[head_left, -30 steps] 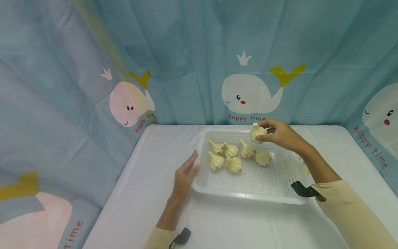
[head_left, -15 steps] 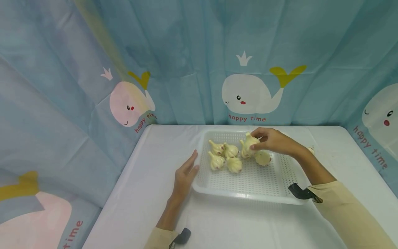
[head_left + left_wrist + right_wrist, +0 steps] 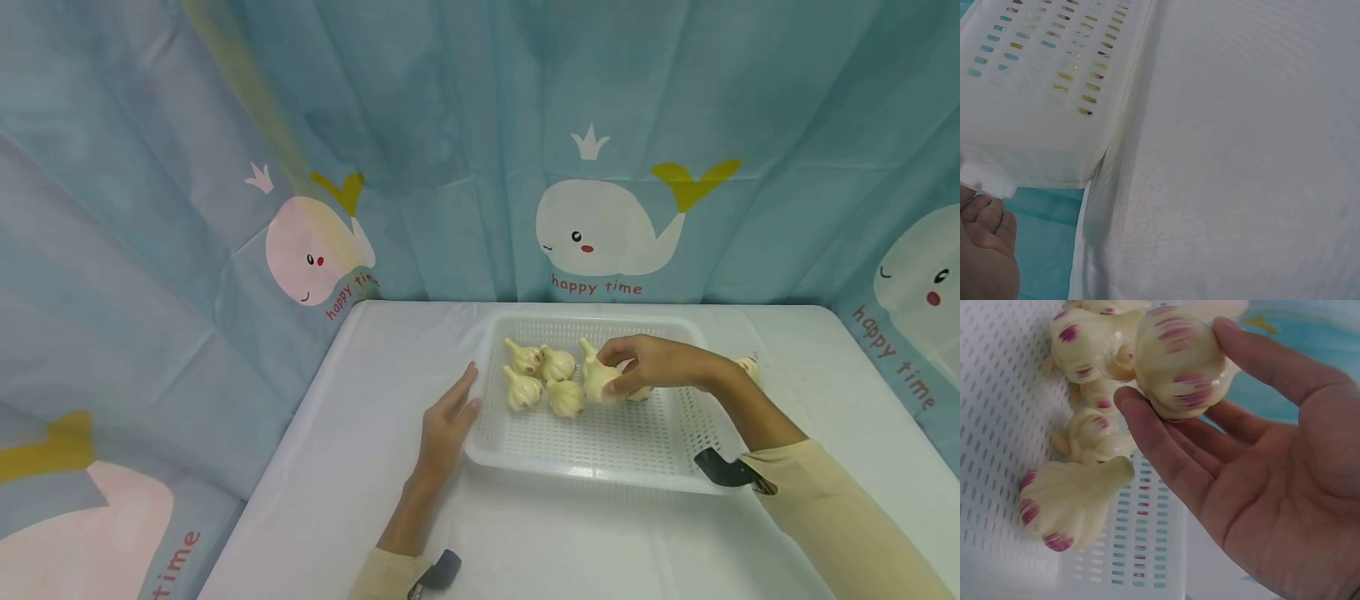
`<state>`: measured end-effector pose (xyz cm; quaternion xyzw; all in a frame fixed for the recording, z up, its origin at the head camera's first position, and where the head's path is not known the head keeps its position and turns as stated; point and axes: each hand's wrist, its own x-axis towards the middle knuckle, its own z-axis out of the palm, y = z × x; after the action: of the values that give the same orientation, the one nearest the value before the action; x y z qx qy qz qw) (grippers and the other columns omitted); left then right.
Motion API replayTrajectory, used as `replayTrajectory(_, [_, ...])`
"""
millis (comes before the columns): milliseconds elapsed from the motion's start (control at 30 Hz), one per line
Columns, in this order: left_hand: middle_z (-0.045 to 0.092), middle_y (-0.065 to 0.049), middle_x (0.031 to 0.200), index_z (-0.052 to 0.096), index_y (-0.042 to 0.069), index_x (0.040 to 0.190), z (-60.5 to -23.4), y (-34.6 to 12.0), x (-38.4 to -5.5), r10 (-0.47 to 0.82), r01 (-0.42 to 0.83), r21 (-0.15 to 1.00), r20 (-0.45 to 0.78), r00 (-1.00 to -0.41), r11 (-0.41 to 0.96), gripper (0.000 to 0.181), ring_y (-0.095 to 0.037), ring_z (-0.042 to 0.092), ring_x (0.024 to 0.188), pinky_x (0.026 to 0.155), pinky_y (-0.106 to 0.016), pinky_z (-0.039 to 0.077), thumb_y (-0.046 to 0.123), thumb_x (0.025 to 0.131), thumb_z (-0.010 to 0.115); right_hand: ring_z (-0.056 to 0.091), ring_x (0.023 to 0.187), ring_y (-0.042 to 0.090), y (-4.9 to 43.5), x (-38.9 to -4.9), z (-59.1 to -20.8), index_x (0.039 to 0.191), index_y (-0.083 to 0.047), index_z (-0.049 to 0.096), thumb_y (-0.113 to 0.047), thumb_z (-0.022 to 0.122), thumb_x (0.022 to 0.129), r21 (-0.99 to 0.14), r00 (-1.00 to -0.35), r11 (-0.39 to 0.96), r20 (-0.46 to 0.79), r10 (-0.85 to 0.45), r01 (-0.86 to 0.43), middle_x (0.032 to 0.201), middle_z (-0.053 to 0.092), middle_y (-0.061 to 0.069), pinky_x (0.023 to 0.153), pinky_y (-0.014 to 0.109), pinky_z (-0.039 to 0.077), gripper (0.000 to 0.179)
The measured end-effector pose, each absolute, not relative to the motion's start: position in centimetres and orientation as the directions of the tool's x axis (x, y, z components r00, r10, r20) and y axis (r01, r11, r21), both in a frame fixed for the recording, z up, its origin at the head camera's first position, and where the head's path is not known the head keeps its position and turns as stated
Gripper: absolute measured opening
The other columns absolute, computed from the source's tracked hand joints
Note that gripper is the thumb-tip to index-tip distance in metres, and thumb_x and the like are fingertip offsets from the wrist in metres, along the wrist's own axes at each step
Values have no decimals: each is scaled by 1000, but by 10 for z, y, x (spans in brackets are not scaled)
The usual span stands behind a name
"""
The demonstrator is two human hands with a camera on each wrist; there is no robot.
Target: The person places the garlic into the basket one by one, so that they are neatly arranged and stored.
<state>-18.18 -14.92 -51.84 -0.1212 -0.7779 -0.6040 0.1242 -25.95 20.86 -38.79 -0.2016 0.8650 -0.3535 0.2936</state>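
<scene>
My right hand (image 3: 652, 362) pinches a garlic bulb (image 3: 1179, 365) between thumb and fingers, low inside a white perforated plastic basket (image 3: 592, 472). In the right wrist view the held bulb shows purple streaks and overlaps another bulb (image 3: 1079, 344) behind it. Several cream garlic bulbs lie in the basket's left half, among them one at the front left (image 3: 522, 388) and one beside it (image 3: 566, 398). Another bulb (image 3: 640, 393) is mostly covered by my right hand. With fingers extended, my left hand (image 3: 442, 425) rests against the basket's left side; the left wrist view catches its fingers (image 3: 988, 215) near the rim.
To the right of the basket, partly behind my right forearm, another garlic bulb (image 3: 748, 365) lies on the white-covered table (image 3: 360, 417). A blue curtain (image 3: 450, 233) printed with whales hangs behind the table and along its sides.
My right hand has carried the garlic bulb down and slightly left, from above the basket's back edge to among the other bulbs. My left hand stays at the basket's left side.
</scene>
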Motion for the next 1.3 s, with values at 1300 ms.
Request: replayTrajectory(1300, [45,4,165,50,13,157,-521,-149,-182,49,334,921,331,-942,199,50,-14,39,155,126,-23,32,17,109,60,61,124,33,212,-274,-410,135,-5,64,-25,83,90,-697,-699,672,-352,-623,-248,142,63,18,103,51,56,53])
